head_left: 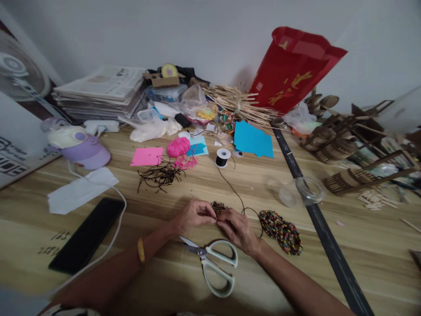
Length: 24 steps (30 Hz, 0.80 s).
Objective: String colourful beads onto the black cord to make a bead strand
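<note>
My left hand (196, 215) and my right hand (238, 229) meet fingertip to fingertip, both pinched closed on something too small to make out. Just behind the fingertips lies a small heap of loose beads (219, 206). A thin black cord (232, 188) runs from a white-flanged spool (223, 158), loops beside my right hand and passes out of sight near its wrist. To the right of that hand lie coiled strands of multicoloured beads (281, 231). Scissors (201, 251) with white handles rest spread apart on the table, nearer me than the hands.
Cut black cords (161, 174), pink yarn (178, 147) and a phone (87, 235) lie left. A clear round container (309, 192) and a dark strip (324, 232) are right, before bamboo racks (365, 173). Newspapers (100, 90) and a red bag (292, 72) stand behind.
</note>
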Each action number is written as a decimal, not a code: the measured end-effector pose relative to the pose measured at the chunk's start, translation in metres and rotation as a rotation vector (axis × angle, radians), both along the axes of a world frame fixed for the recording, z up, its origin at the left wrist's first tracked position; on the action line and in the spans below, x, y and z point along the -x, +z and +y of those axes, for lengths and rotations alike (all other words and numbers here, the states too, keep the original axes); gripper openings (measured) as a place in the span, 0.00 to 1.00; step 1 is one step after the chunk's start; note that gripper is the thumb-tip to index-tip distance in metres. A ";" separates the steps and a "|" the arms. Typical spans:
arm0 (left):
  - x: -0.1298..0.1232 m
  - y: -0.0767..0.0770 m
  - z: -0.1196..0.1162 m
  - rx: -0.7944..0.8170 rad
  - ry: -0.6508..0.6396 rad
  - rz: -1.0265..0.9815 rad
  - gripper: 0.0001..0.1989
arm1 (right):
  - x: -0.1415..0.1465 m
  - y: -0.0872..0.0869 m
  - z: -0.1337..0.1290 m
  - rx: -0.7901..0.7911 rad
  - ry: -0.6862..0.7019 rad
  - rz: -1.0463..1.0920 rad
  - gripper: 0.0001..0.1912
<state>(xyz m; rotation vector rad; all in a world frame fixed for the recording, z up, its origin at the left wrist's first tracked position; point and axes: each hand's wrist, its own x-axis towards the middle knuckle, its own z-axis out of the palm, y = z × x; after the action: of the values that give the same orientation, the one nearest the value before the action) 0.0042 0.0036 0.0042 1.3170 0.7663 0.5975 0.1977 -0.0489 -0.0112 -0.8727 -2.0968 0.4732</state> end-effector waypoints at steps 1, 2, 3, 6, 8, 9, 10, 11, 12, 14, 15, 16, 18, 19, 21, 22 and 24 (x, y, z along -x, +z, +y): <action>0.000 0.000 0.000 0.002 0.003 -0.002 0.09 | 0.000 0.000 0.000 0.005 0.008 0.011 0.03; 0.000 -0.001 0.001 0.003 0.007 -0.004 0.10 | 0.000 0.001 0.000 0.009 0.018 0.020 0.03; 0.000 -0.001 0.001 0.004 0.011 -0.007 0.10 | 0.001 0.001 -0.001 0.011 0.027 0.025 0.03; 0.000 -0.001 0.001 -0.001 0.006 -0.005 0.10 | 0.001 0.002 -0.001 0.016 0.038 0.033 0.03; 0.000 0.000 0.001 -0.022 -0.003 0.009 0.09 | 0.002 0.003 -0.001 0.022 0.032 0.033 0.02; 0.000 0.001 0.001 -0.036 -0.011 0.017 0.09 | 0.002 0.003 -0.001 0.022 0.031 0.031 0.02; 0.000 0.002 0.000 -0.052 -0.022 0.025 0.08 | 0.002 0.003 -0.001 0.019 0.032 0.027 0.03; 0.000 0.004 0.000 -0.069 -0.035 0.033 0.08 | 0.002 0.003 0.000 0.013 0.033 0.018 0.03; 0.000 0.006 0.000 -0.086 -0.049 0.042 0.08 | 0.002 0.004 0.000 0.003 0.033 0.007 0.04; 0.000 0.010 -0.001 -0.123 -0.063 0.055 0.07 | 0.002 0.005 0.000 -0.025 0.029 -0.020 0.05; 0.001 0.012 -0.001 -0.143 -0.057 0.062 0.07 | 0.002 0.005 0.000 -0.035 0.021 -0.036 0.05; 0.001 0.014 -0.001 -0.165 -0.042 0.070 0.07 | 0.002 0.006 -0.001 -0.042 0.011 -0.055 0.04; 0.002 0.017 -0.001 -0.200 -0.009 0.080 0.06 | 0.002 0.009 -0.002 -0.050 -0.012 -0.091 0.03; 0.002 0.017 -0.001 -0.212 0.002 0.082 0.06 | 0.002 0.010 -0.002 -0.051 -0.025 -0.104 0.02; 0.003 0.017 -0.001 -0.218 0.008 0.075 0.06 | 0.001 0.012 -0.003 -0.049 -0.048 -0.112 0.05; 0.002 0.017 -0.001 -0.214 0.002 0.071 0.07 | 0.002 0.012 -0.003 -0.048 -0.055 -0.101 0.07; 0.002 0.015 -0.002 -0.204 -0.011 0.067 0.07 | 0.002 0.011 -0.003 -0.037 -0.046 -0.059 0.08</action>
<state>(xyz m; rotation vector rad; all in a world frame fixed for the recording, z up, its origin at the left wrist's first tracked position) 0.0026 0.0013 0.0189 1.5347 0.7669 0.6380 0.1955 -0.0522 0.0001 -0.9214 -2.1278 0.3877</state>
